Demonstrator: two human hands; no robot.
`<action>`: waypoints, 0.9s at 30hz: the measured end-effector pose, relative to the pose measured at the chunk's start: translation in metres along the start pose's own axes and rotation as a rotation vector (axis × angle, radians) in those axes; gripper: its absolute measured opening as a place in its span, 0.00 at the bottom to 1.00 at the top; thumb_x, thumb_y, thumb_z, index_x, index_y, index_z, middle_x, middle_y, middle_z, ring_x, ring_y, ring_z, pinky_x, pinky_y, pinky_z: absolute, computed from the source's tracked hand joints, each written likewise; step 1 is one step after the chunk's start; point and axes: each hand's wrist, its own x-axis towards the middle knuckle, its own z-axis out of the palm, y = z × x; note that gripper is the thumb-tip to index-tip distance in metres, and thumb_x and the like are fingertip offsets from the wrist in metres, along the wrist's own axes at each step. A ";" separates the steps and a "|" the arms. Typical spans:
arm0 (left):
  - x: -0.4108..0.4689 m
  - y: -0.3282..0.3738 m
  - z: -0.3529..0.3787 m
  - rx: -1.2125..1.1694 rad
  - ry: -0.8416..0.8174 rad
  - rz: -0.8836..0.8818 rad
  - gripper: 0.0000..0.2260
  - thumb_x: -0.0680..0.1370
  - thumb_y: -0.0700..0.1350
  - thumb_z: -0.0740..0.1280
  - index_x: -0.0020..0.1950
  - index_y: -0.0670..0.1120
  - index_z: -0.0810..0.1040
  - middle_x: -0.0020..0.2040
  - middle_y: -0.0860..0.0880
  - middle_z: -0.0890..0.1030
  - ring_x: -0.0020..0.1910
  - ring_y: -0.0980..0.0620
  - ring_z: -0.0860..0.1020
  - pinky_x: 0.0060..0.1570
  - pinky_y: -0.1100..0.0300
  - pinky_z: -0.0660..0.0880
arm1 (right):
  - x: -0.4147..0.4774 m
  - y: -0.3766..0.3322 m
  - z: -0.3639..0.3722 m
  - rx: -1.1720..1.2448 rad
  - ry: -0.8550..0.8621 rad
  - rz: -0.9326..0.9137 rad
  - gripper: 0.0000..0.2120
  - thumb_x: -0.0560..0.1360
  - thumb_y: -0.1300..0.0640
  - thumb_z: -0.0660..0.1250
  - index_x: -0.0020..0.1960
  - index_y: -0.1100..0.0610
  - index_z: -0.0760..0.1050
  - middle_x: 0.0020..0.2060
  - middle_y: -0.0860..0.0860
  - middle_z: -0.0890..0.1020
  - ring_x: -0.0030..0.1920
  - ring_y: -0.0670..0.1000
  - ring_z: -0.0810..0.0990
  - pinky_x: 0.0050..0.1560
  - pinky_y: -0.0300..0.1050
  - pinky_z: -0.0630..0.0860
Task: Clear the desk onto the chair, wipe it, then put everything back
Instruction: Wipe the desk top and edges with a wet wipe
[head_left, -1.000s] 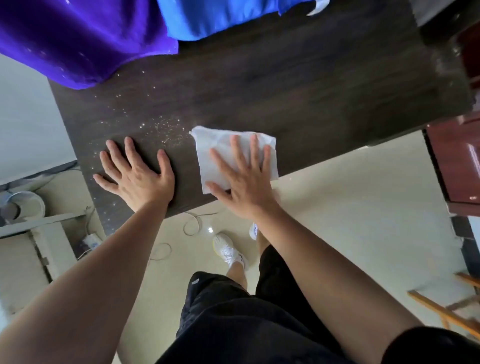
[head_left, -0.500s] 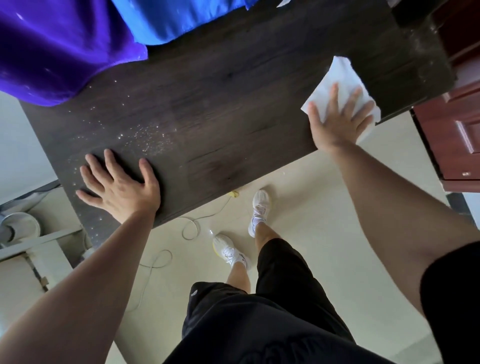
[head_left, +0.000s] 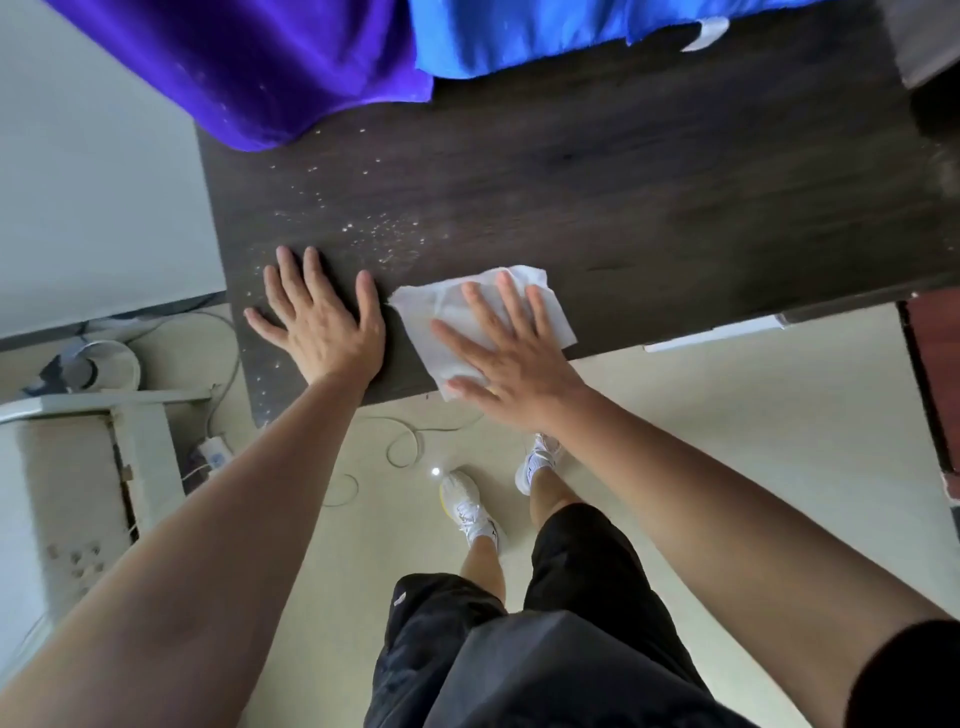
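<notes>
My right grip (head_left: 511, 364) lies spread flat, fingers straight, pressing the white cloth (head_left: 421, 317) onto the dark bench (head_left: 623, 182) at its near edge. My left grip (head_left: 322, 325) rests spread flat on the bench just beside the cloth, near pale crumbs (head_left: 384, 236).

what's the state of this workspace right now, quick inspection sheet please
surface: dark wood desk; pale specks scattered across its left part.
job's things: white wipe lies flat on the desk at the front edge.
clutter: purple cloth and blue cloth lie over the far edge.
hands: left hand rests flat on the desk beside the wipe; right hand presses the wipe with straight fingers.
cables: loose cable on the floor below the desk; power strip at left.
surroundings: pale floor; white furniture at left; reddish cabinet at right.
</notes>
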 end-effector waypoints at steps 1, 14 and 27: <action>0.000 -0.004 -0.002 -0.010 0.006 0.009 0.31 0.79 0.64 0.50 0.78 0.49 0.60 0.81 0.47 0.55 0.79 0.45 0.52 0.73 0.33 0.43 | -0.004 0.003 0.000 -0.003 -0.011 -0.019 0.32 0.80 0.32 0.46 0.81 0.38 0.44 0.81 0.54 0.40 0.78 0.67 0.35 0.75 0.69 0.37; 0.019 -0.080 -0.008 0.000 0.050 0.064 0.32 0.80 0.67 0.43 0.79 0.50 0.55 0.79 0.44 0.57 0.78 0.45 0.54 0.75 0.40 0.48 | 0.161 0.008 -0.051 -0.018 -0.014 0.118 0.38 0.75 0.26 0.44 0.80 0.38 0.39 0.80 0.53 0.36 0.78 0.65 0.31 0.74 0.67 0.32; 0.016 -0.079 -0.013 -0.096 0.010 0.034 0.31 0.81 0.64 0.49 0.78 0.48 0.57 0.80 0.44 0.57 0.74 0.41 0.63 0.71 0.45 0.62 | 0.198 0.037 -0.075 -0.036 -0.039 0.019 0.38 0.75 0.25 0.48 0.80 0.38 0.40 0.81 0.54 0.38 0.79 0.60 0.35 0.78 0.60 0.35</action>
